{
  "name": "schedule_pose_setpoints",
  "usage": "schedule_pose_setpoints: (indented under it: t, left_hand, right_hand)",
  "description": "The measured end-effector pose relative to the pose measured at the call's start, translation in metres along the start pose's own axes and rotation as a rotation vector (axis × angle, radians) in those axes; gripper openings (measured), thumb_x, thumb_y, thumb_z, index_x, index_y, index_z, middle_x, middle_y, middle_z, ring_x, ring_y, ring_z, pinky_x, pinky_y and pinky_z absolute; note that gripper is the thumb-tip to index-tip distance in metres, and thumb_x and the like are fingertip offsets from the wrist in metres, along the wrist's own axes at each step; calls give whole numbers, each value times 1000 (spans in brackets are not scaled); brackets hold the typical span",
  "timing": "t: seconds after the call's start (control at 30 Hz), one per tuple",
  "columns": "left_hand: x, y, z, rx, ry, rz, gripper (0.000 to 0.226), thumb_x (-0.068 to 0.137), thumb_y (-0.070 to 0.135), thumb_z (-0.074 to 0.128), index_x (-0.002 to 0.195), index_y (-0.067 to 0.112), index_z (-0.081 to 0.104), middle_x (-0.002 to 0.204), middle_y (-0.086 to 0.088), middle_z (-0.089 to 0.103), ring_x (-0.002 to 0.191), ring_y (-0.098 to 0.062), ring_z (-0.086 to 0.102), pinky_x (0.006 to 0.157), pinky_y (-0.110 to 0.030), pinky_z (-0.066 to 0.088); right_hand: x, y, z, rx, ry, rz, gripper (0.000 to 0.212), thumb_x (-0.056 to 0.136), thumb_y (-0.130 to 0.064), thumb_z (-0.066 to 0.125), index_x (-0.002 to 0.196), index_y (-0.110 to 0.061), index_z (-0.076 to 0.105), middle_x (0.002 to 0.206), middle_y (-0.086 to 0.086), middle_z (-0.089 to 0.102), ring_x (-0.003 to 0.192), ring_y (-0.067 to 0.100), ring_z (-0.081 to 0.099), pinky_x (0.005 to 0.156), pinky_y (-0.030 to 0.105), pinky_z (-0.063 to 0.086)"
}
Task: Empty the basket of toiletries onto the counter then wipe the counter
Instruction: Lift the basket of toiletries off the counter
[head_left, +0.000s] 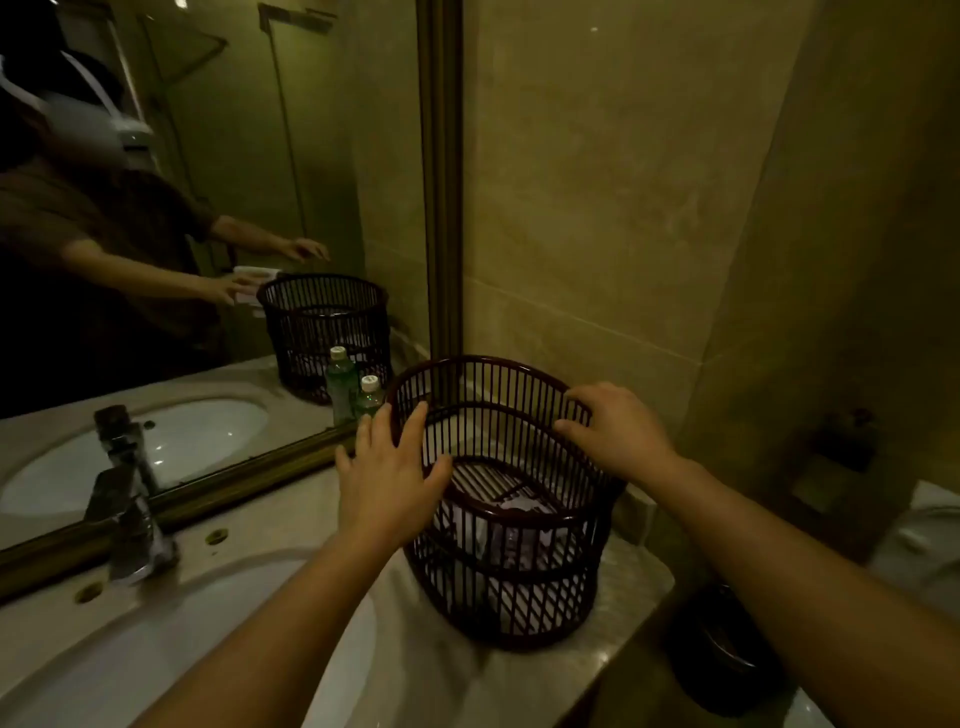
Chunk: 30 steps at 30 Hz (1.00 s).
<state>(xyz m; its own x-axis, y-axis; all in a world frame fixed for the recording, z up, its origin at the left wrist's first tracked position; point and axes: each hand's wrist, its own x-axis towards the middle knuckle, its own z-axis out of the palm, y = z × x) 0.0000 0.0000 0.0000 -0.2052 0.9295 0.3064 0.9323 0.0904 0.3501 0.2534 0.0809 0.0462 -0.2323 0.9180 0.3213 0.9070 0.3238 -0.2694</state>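
Left hand (387, 467) lies flat against the basket (511, 566); right hand (615, 431) grips its rim.

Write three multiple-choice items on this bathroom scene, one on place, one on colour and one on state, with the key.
1. The basket stands:
A in the sink
B on the counter, right of the sink
C on the floor

2. The bottle cap by the mirror is:
A white
B red
C black

3. The basket is:
A upside down
B lying on its side
C upright, with pale items inside

Key:
1 B, its base rests on the counter in the corner.
2 A, the cap shows white above the green bottle.
3 C, the open top faces up, and the right hand holds the rim.
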Motion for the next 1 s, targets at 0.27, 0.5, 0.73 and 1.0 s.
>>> schedule_pose_setpoints:
  t: [0.27,0.5,0.73,1.0]
  left_hand:
    - [29,14,28,-237,-73,-220,78,88,55,52,153,29,16,161,-9,6,146,-31,12,115,-53,26]
    - [44,24,35,-483,-73,-342,75,85,22,65,149,26,28,160,-3,3,141,-35,24,108,-54,39]
    - [46,28,35,-667,40,-476,62,89,-8,51,141,25,45,157,0,15,138,-32,32,102,-51,47]
    - [16,21,22,-759,176,-533,71,84,-17,46,137,30,51,153,2,27,136,-30,37,92,-52,54]
  right_hand:
    - [59,35,36,-59,-156,24,58,90,-43,64,142,-23,48,132,7,55,122,29,49,97,41,44]
    - [103,59,64,11,-281,7,48,91,-36,64,134,-20,49,119,7,63,103,26,62,72,31,46]
    - [121,62,65,7,-291,24,20,90,-13,56,108,-15,63,94,5,63,87,25,63,75,40,57]
    - [112,47,47,96,-278,-2,21,89,-11,56,107,-16,65,92,5,66,84,24,65,77,45,59]
